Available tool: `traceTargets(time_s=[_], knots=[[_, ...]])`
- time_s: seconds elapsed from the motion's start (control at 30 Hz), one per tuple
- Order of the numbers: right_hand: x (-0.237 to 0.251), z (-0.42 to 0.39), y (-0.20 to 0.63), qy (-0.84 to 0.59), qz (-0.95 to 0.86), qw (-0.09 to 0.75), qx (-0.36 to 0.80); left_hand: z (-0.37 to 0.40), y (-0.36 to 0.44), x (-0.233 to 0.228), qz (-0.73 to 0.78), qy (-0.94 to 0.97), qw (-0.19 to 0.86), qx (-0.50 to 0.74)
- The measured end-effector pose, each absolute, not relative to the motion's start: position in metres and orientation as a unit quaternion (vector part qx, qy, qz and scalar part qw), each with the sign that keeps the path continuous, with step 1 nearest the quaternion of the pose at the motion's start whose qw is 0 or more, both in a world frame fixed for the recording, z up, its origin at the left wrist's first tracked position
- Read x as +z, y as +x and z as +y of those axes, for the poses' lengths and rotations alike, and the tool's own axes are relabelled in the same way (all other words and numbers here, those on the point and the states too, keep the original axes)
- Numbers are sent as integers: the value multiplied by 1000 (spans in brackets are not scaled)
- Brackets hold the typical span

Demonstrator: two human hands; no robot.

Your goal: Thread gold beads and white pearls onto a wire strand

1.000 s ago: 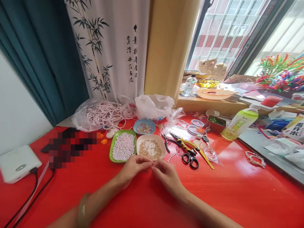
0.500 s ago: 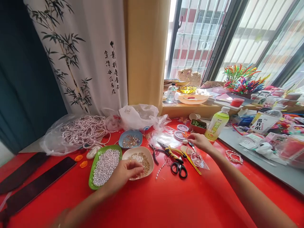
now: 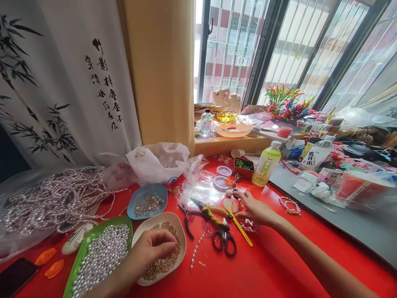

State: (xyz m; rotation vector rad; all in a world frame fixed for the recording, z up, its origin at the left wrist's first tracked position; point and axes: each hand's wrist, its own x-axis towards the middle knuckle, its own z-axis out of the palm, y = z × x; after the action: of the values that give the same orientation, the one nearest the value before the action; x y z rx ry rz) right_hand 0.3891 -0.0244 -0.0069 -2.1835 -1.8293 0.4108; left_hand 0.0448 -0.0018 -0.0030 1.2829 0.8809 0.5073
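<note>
My left hand (image 3: pixel 156 247) hovers over a cream dish (image 3: pixel 182 244) of small gold beads, fingers curled and thumb pressed in; whatever they pinch is hidden. Left of it lies a green dish (image 3: pixel 127 222) full of pearly beads. Farther right, my right hand (image 3: pixel 254 209) reaches low over the table with thumb and fingers apart. Its fingertips are by a small dark and silver tool (image 3: pixel 239 200), and it partly covers a clear packet (image 3: pixel 249 225). Yellow-handled pliers (image 3: pixel 214 215), black scissors (image 3: pixel 223 241) and a yellow strip (image 3: pixel 243 232) lie between the hands.
A blue dish (image 3: pixel 133 203) holds larger beads. Strung pearls (image 3: pixel 56 198) are heaped in plastic at left, near a phone (image 3: pixel 18 275). A drink bottle (image 3: pixel 267 163), a red-brown tin (image 3: pixel 243 169) and a pearl loop (image 3: pixel 290 205) stand or lie around my right hand.
The view has swung right and closer to the table. My right hand has come down and nearer, from beside the ribbon spools to the packet, its fingers spreading. My left hand stays over the gold beads.
</note>
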Motion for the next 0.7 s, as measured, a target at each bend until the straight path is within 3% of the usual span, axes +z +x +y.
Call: traceTargets(time_s=[0.2,0.37,0.7], knots=[[-11,-24,384,-697,-624,271,229,4,44,-8,398,547,702,224],[-6,-24,397,-727,-549,332,245,4,42,-8,395,557,695,224],[36,90,436,-741,-326,565,157,3,42,-13,388,555,697,237]])
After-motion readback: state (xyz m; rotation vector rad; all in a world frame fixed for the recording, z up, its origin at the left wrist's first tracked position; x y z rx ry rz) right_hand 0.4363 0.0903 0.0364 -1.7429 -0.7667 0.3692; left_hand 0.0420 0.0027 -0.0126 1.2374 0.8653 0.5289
